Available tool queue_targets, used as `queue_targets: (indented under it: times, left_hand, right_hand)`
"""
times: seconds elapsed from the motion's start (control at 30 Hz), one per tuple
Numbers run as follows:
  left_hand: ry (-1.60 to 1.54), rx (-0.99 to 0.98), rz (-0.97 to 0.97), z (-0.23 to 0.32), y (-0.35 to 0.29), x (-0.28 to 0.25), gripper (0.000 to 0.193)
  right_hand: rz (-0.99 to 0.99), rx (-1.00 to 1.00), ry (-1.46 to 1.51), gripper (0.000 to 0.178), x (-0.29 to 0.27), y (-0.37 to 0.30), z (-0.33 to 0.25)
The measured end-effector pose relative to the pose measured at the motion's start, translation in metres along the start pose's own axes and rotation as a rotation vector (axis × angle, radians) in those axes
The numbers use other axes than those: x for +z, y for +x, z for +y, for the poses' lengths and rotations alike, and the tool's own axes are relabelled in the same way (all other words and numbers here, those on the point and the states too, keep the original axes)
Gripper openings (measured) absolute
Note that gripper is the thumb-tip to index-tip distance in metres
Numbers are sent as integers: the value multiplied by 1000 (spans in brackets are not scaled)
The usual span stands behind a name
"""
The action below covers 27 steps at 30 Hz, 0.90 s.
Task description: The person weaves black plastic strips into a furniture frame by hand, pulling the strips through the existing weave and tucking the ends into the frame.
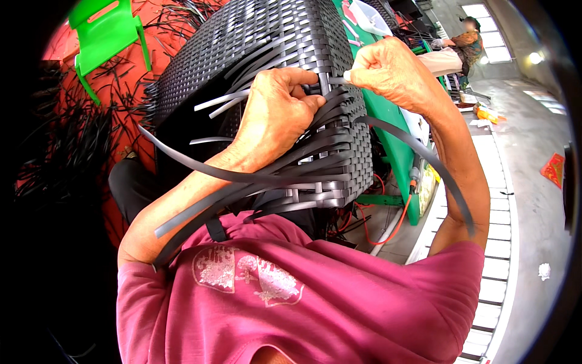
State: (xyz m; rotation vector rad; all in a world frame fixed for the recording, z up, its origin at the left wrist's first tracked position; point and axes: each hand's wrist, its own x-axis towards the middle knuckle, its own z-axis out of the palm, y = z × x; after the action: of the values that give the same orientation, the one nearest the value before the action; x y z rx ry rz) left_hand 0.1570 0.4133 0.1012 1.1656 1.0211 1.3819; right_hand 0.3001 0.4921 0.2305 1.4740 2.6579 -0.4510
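Note:
A dark woven wicker piece [254, 30], made of flat plastic strips over a metal frame, stands before me. My right hand [388, 73] pinches a short grey plastic strip [337, 80] and holds it out to the right of the frame's edge. Opposite it, my left hand [280, 106] is curled at the edge, index finger and thumb beside the bare metal bar [324, 84]; whatever lies within its fingers is hidden. Several loose strip ends [267, 167] lie across my left forearm. Another long strip [424, 151] curves out to the right, below my right forearm.
A green chair [106, 36] stands on the red floor covering [163, 45] at the far left, among scattered strips. To the right is a green table [394, 151] with a white tray [371, 18]. An orange cable [397, 227] hangs beneath. A co-worker [464, 48] sits farther back.

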Motion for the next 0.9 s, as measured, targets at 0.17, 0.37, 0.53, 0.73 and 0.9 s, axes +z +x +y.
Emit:
queue_targets:
  times: [0.17,0.37,0.53,0.73,0.9]
  left_hand:
    - [-9,18,-14,-3,1,2,28]
    - [8,48,2,-5,1,3,29]
    - [7,62,-12,-7,2,2,29]
    - [-178,-21,-29,-14,7,0,20]
    - [-113,-52,-48,-10,7,-1,19]
  right_hand:
    - [27,44,-76,32,2,0,-6]
    - [22,3,-278,32,3,4,-27]
    - [4,-82,-389,25,2,8,-40]
    - [-187,-10,-289,32,-4,20,-22]
    - [-142,-60,-167,29,0,13,-36]
